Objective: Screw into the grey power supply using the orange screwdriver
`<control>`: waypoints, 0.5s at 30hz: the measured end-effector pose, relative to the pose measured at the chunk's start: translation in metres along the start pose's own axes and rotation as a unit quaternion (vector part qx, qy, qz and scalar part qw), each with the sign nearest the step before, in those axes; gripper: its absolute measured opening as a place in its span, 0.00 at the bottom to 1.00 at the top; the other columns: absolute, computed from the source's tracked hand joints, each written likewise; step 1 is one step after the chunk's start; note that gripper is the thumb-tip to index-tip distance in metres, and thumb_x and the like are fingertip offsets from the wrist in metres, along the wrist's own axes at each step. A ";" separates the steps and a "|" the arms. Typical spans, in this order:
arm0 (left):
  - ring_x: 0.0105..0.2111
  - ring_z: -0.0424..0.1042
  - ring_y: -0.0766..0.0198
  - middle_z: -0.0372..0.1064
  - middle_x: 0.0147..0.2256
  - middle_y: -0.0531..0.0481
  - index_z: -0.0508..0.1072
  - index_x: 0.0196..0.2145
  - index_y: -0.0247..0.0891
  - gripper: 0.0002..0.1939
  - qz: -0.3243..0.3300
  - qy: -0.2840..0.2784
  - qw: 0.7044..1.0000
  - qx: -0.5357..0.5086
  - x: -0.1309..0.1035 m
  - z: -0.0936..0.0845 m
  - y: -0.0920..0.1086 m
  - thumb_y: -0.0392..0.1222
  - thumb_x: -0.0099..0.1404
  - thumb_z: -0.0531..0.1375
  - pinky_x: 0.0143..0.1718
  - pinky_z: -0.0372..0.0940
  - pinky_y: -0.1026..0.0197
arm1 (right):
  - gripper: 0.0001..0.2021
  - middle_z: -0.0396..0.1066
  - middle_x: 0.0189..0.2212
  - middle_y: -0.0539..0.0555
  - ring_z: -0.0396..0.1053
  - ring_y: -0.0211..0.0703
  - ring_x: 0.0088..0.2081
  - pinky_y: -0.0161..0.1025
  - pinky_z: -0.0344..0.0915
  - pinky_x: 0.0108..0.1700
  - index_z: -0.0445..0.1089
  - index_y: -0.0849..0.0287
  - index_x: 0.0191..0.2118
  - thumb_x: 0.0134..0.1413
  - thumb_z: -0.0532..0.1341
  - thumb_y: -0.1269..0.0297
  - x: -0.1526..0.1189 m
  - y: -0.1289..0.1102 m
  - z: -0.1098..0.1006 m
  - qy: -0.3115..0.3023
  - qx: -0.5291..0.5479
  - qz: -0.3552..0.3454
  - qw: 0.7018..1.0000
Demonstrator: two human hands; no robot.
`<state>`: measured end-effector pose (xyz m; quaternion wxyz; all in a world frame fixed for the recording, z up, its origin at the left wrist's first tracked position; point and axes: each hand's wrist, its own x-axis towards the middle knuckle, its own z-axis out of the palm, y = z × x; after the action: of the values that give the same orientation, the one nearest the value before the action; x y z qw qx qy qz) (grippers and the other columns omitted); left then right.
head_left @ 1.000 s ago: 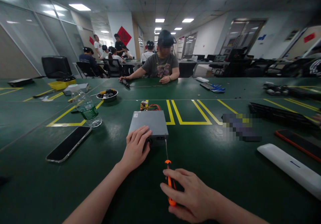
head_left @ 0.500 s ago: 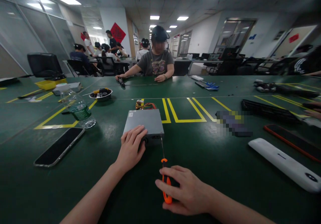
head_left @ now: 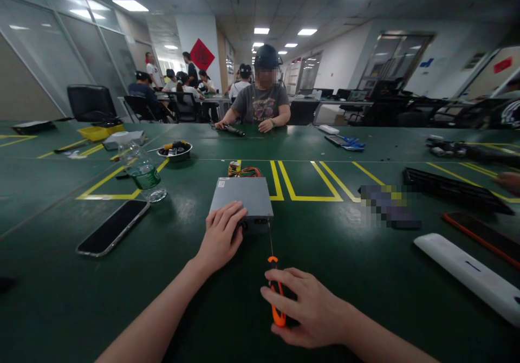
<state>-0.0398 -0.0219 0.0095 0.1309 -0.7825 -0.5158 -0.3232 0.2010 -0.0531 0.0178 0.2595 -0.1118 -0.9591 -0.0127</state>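
Note:
A grey metal computer power supply (head_left: 244, 195) lies on the green table, its bundle of coloured cables (head_left: 246, 172) at the far side. My left hand (head_left: 223, 230) rests over its near left corner, fingers on the top and thumb against the near face. In my right hand (head_left: 306, 306) is a screwdriver (head_left: 278, 303) with an orange and black handle, held between thumb and fingers. Its thin shaft points away from me, and the tip meets the near face by the right corner. Any screw at the tip is too small to make out.
A phone (head_left: 114, 227) and a plastic bottle (head_left: 146, 176) are on the left. Behind them sits a metal bowl (head_left: 174, 150) of tools. To the right lie a white device (head_left: 467, 276) and an orange-edged phone (head_left: 483, 235). A person (head_left: 264, 95) sits opposite, holding a dark tool.
The whole view has shifted, so things appear farther right. Both hands keep their places on the power supply and screwdriver. The person opposite has swung the dark tool round.

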 end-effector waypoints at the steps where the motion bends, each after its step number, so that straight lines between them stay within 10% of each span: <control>1: 0.56 0.57 0.57 0.60 0.55 0.45 0.60 0.54 0.41 0.20 -0.001 0.000 1.000 -0.001 0.000 0.000 0.000 0.34 0.63 0.51 0.54 0.49 0.51 | 0.20 0.69 0.43 0.63 0.70 0.45 0.38 0.40 0.67 0.36 0.62 0.62 0.49 0.57 0.54 0.52 0.001 0.001 -0.001 -0.006 -0.010 -0.009 1.000; 9: 0.57 0.56 0.57 0.60 0.56 0.46 0.60 0.54 0.42 0.20 -0.003 -0.005 1.000 0.000 0.000 -0.001 0.000 0.35 0.64 0.50 0.55 0.49 0.51 | 0.09 0.72 0.39 0.63 0.71 0.41 0.32 0.39 0.67 0.35 0.61 0.62 0.39 0.56 0.55 0.61 -0.007 0.004 0.005 0.118 -0.033 -0.007 0.992; 15: 0.57 0.57 0.58 0.60 0.55 0.45 0.60 0.54 0.41 0.20 -0.001 0.001 1.000 0.001 0.000 0.000 0.000 0.34 0.64 0.50 0.54 0.50 0.51 | 0.21 0.69 0.42 0.65 0.70 0.46 0.40 0.40 0.68 0.38 0.62 0.63 0.48 0.56 0.54 0.51 -0.003 0.000 -0.002 0.037 -0.031 -0.003 0.999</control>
<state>-0.0395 -0.0217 0.0098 0.1317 -0.7817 -0.5165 -0.3239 0.2041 -0.0537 0.0182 0.2915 -0.1167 -0.9482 -0.0473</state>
